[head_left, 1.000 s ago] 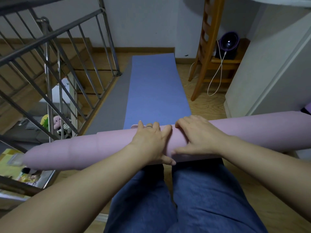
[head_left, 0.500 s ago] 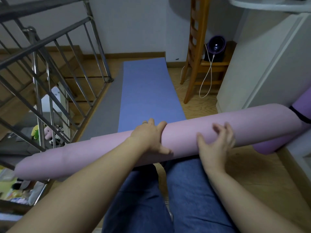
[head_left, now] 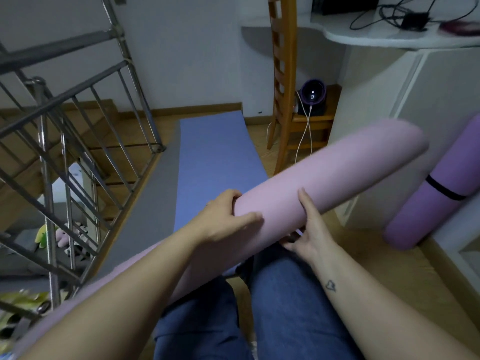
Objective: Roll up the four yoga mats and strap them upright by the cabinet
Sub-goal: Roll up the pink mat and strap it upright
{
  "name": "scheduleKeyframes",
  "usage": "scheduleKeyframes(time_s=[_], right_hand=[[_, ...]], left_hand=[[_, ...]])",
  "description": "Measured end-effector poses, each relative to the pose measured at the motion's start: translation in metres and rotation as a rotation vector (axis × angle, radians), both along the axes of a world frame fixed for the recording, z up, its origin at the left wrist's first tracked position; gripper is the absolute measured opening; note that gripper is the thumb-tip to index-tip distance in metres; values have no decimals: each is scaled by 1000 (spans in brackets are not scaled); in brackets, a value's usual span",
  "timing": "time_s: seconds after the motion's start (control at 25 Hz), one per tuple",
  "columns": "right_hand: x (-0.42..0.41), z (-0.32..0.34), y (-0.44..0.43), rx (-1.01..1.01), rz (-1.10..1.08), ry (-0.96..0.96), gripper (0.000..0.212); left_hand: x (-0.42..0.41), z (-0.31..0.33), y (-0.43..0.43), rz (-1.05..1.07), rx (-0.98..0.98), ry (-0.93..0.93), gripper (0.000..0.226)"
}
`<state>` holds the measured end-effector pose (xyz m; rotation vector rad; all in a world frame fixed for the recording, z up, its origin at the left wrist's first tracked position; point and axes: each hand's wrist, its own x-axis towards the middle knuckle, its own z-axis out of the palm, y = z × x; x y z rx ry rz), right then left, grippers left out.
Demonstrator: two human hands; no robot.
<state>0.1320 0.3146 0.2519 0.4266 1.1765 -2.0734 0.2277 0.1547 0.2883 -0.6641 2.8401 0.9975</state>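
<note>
A rolled pink yoga mat (head_left: 332,172) slants across my lap, its right end raised toward the white cabinet (head_left: 389,94). My left hand (head_left: 228,219) grips the roll near its middle, fingers over the top and thumb on the near side. From below, my right hand (head_left: 309,229) cups the roll with its fingers up along the side. A blue mat (head_left: 215,157) lies flat on the floor ahead, on top of a grey mat (head_left: 153,203). A rolled purple mat (head_left: 441,193) with a black strap leans against the cabinet at the right.
A metal stair railing (head_left: 78,152) borders the left, with stairs and toys below. A wooden ladder-back chair (head_left: 283,100) stands ahead by the cabinet, with a dark speaker (head_left: 311,97) and white cable behind it. A white shelf with cables overhangs the cabinet.
The pink roll has lifted off the floor and tilted, right end rising toward the cabinet. My right hand has gone from on top of the roll to beneath it. The view has turned right.
</note>
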Motion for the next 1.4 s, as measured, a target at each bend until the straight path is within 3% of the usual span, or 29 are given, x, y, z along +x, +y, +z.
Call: scheduleKeyframes(time_s=[0.16,0.32,0.4,0.52,0.64,0.72,0.84,1.0,1.2,1.4], right_hand=[[-14,56,-42,-26,57,345,66],[-45,112,-65,-111,3,791,102],[-59,124,-66,32,19,999,113],[-72,115,-54,250,75,1117,113],[-75,91,-33,444,156,1131,111],[-76,76,-20,498,214,1125,104],[-80,54,-2,589,261,1074,121],[-79,24,20,650,360,995,127],[-77,-3,40,710,435,956,125],[-98,25,46,359,506,620,118]], left_hand=[[-37,47,-19,19,51,297,81],[-65,111,-33,65,193,501,77],[-72,125,-32,71,305,556,82],[-79,119,-19,120,442,478,77],[-80,90,-2,205,554,435,40],[-81,71,6,218,632,406,41],[-85,49,11,224,728,343,36],[-88,21,24,239,826,246,36],[-88,-3,34,263,894,141,53],[-88,28,16,242,798,-27,105]])
